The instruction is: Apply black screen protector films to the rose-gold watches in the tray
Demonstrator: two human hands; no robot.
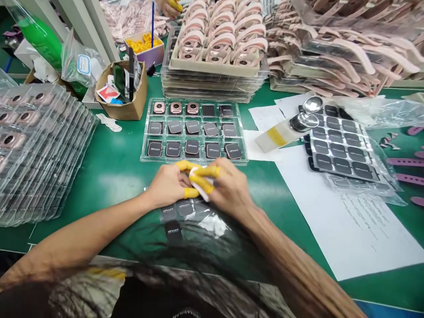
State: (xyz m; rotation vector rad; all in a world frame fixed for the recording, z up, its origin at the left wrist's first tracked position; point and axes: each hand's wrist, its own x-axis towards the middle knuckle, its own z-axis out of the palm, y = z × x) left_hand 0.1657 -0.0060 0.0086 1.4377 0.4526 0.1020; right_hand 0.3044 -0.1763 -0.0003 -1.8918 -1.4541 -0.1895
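Observation:
My left hand [168,182] and my right hand [230,187] meet over the near side of the table, yellow finger cots on their fingertips. A folded white wiping cloth [202,194] is pinched in my right fingers. My left fingers close around something small that the cloth and fingers hide. Just below lies a clear sheet with dark square film stickers [185,207] marked HiFuture. Beyond my hands sits a clear plastic tray [244,143]. It holds pink smartwatch bodies [176,108] in its far row, and several watches covered by dark square stickers [212,150].
Stacked trays of watches [43,154] stand at left, strapped pink watches [218,53] at the back. A cardboard box [139,95], a pump bottle [276,134], sticker sheets [341,150] and paper [351,238] lie around. Another person's hand [170,6] shows at the top.

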